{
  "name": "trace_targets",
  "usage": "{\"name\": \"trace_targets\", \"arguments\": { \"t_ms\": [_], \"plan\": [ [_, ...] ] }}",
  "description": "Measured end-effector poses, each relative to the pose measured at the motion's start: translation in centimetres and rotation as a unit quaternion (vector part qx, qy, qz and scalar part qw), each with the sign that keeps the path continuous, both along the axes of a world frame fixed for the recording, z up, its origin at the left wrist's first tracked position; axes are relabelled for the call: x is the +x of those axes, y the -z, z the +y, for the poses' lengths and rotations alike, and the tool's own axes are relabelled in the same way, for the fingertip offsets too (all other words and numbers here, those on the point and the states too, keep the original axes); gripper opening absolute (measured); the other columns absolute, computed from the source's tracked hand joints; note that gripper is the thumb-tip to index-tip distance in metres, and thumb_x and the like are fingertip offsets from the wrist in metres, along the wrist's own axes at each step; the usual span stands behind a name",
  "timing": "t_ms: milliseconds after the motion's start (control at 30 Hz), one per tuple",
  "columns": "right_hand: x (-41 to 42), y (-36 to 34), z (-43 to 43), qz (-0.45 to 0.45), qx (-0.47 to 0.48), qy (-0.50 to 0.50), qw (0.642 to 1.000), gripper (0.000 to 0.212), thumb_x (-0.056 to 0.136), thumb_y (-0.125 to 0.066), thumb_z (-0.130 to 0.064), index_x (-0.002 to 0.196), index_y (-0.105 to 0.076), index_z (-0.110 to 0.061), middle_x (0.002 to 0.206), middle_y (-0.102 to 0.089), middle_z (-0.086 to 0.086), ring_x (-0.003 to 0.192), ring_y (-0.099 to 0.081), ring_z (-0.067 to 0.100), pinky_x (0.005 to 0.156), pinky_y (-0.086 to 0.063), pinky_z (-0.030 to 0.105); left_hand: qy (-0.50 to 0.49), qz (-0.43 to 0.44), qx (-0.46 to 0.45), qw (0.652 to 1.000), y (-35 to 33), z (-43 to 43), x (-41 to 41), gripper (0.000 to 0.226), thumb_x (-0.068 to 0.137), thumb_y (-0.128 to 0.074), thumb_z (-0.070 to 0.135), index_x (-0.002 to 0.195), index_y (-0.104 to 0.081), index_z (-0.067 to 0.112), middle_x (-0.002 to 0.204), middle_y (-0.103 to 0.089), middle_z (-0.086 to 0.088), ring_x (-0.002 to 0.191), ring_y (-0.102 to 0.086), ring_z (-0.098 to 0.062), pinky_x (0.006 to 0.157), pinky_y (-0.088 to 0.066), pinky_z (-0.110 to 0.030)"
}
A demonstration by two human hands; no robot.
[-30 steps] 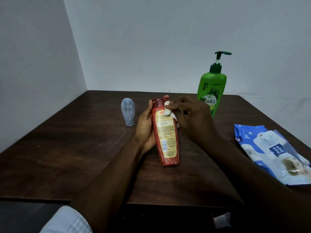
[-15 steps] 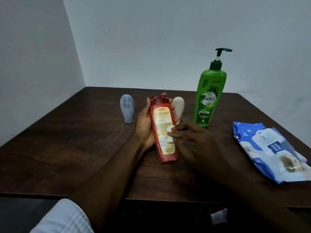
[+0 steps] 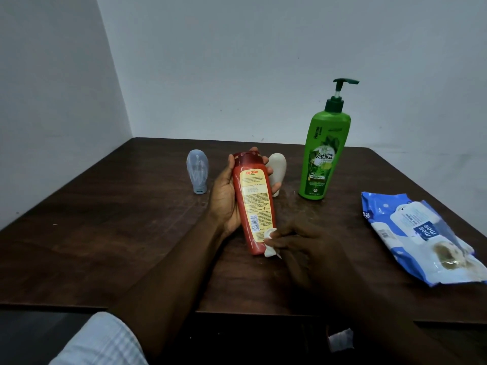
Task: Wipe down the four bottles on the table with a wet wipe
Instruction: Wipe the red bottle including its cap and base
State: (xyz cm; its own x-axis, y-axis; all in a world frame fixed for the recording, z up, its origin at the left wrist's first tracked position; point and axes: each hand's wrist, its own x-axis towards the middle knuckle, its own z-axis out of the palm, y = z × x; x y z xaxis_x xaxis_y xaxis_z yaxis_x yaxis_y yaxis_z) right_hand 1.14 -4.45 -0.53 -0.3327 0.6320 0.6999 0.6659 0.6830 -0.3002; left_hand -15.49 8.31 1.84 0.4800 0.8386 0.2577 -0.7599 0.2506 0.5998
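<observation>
At far left of the surface (image 3: 105,246), the blue bottle (image 3: 197,172) stands cap-down, untouched. Next, the left hand (image 3: 226,198) grasps the red bottle (image 3: 254,201), with thumb and fingers wrapped round its upper body. The bottle is tilted, base toward the person; whether the base touches the surface cannot be told. Just behind it stands the white bottle (image 3: 277,171). At the red bottle's base, the right hand (image 3: 308,248) pinches the wipe (image 3: 271,246) against the plastic.

To do this stroke well:
- Press the wipe flat and cover the base edge.
- Rotate the bottle in the left hand to reach the hidden faces.
- Grip firmly, since wet plastic may slip.

Further right stands the green bottle (image 3: 325,154). The wipe pack (image 3: 419,241) lies flat near the right edge.
</observation>
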Motion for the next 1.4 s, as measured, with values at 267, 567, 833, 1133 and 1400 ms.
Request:
{"name": "trace_targets", "arguments": {
  "t_ms": [267,567,833,1133,1400],
  "plan": [
    [-1.6,-3.3,1.9,0.046,-0.002,0.048,0.998,0.023,0.086,-0.072,-0.010,0.108,-0.078,-0.013,0.108,-0.075,0.003,0.097,-0.067,0.008,0.087,-0.055,0.021,0.010,0.014,-0.017,1.000,0.2,0.0,-0.1,0.058,0.104,-0.030,0.055,0.131,-0.062,0.015,0.122,-0.063,-0.010,0.110,-0.061,-0.023,0.111,-0.035,-0.047],
    [-3.0,-8.5,7.1,0.055,0.050,0.080,0.994,0.018,0.087,-0.072,-0.004,0.102,-0.079,-0.010,0.096,-0.075,0.007,0.083,-0.068,0.014,0.075,-0.055,0.025,0.017,0.050,-0.014,0.998,0.1,-0.3,-0.4,0.059,0.100,-0.039,0.056,0.133,-0.060,0.013,0.127,-0.060,-0.015,0.117,-0.059,-0.029,0.117,-0.031,-0.051],
    [-4.2,-9.1,7.6,0.007,0.068,0.057,0.996,0.019,0.088,-0.068,-0.005,0.102,-0.080,-0.008,0.099,-0.072,0.008,0.091,-0.069,0.024,0.080,-0.057,0.042,0.004,0.032,-0.024,0.999,-0.4,-1.0,-0.6,0.055,0.102,-0.037,0.054,0.121,-0.068,0.012,0.110,-0.071,-0.012,0.105,-0.067,-0.026,0.100,-0.051,-0.042],
    [-2.9,-3.3,2.5,-0.109,0.045,0.020,0.993,0.022,0.085,-0.071,-0.004,0.105,-0.078,-0.010,0.107,-0.070,0.007,0.098,-0.065,0.027,0.086,-0.057,0.043,0.019,0.041,-0.021,0.999,-0.4,-0.8,-0.6,0.064,0.100,-0.036,0.059,0.116,-0.073,0.009,0.111,-0.068,-0.009,0.102,-0.065,-0.022,0.097,-0.049,-0.038],
    [-1.2,0.9,-0.7,-0.107,0.013,-0.058,0.992,0.022,0.102,-0.050,-0.039,0.111,-0.065,-0.025,0.121,-0.056,-0.007,0.101,-0.064,0.013,0.075,-0.059,0.033,0.020,0.045,0.003,0.999,-0.6,-0.9,-0.5,0.072,0.100,-0.040,0.059,0.144,-0.042,0.002,0.116,-0.058,-0.016,0.098,-0.063,-0.026,0.088,-0.056,-0.040]
  ]
}}
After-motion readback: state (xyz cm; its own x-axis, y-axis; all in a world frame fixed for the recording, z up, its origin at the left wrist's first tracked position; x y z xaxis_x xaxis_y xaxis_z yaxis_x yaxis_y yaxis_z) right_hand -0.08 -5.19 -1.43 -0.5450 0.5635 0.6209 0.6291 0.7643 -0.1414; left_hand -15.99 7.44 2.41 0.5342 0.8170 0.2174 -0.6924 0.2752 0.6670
